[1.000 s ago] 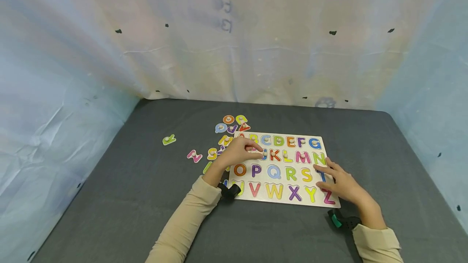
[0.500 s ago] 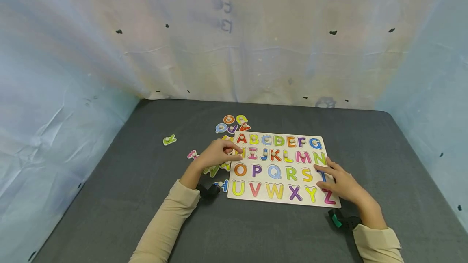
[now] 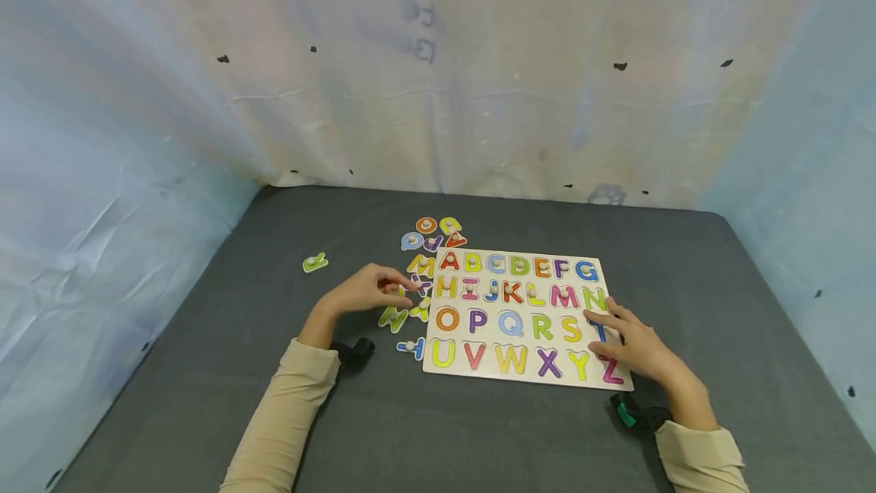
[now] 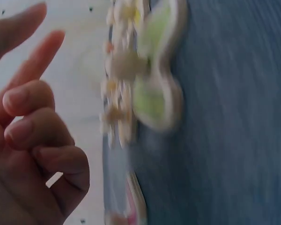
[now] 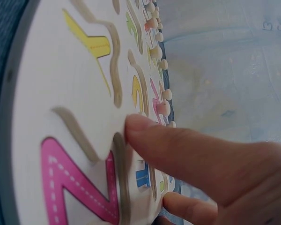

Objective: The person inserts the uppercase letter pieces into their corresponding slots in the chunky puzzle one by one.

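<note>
A white alphabet puzzle board (image 3: pixel 493 336) lies on the dark table. Knobbed letters fill its top row and the second row from H to M, while recesses without knobs show below. Left of the board my left hand (image 3: pixel 363 291) hovers over loose letter pieces, thumb and index finger apart, holding nothing. Near its fingertips are a purple X piece (image 3: pixel 420 284), a yellow-green Y piece (image 3: pixel 421 310) and a green N piece (image 3: pixel 393 319). My right hand (image 3: pixel 636 341) rests on the board's right edge, straight fingers over the T recess; the pink Z recess (image 5: pixel 54 173) shows beside it.
A blue T piece (image 3: pixel 412 348) lies by the board's lower left corner. An orange O piece (image 3: pixel 426 225) and several others cluster at the upper left corner. A green R piece (image 3: pixel 315 262) sits apart, farther left. Pale sheeting (image 3: pixel 506 97) stands behind the table.
My left hand has moved left, from the J piece on the board, past H, to the loose pieces beside it. The J piece stays in the board. My right hand has kept its place.
</note>
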